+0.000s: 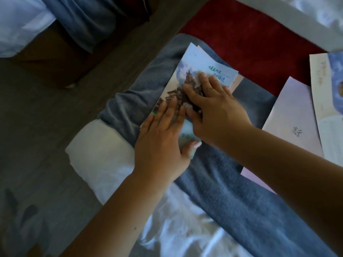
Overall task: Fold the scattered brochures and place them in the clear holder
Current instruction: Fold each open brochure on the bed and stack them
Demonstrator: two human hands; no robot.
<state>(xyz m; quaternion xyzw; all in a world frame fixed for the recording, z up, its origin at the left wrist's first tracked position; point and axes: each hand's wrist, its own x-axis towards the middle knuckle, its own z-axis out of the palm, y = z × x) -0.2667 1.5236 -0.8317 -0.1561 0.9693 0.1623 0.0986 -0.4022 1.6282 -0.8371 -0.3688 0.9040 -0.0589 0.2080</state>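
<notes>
Brochure (194, 64) first: where does it lie?

At the centre of the frame, folded, on a blue-grey towel (222, 182). It runs on a slant from lower left to upper right. Edges of further layers show at its upper corner.

And the hands?

Both lie on top of it. The left hand (161, 138) covers the lower end with its fingers straight and flat on the cover and its thumb at the bottom corner. The right hand (213, 112) lies just above, fingers spread and pressed flat on the middle of the cover. Its fingertips touch those of the left.

So is either grip closed on the paper?

No. Both grips are apart, palms down, pressing and not pinching. The brochure is under the hands, not between finger and thumb.

Any writing?

Two short lines of teal brush-style Chinese characters sit at the upper right of the cover, beside the right hand's fingertips. They are too blurred to read with certainty. The cover picture shows a dark tiered-roof tower against a pale sky.

What lies nearby?

A pale pink sheet (291, 112) is at the right, with a small dark handwritten mark I cannot read. A printed sheet (330, 127) at the far right edge carries fine text, too small to read. A red cloth (250, 34) lies beyond, a white roll (100, 145) at the left, and grey floor (37, 127) further left.
</notes>
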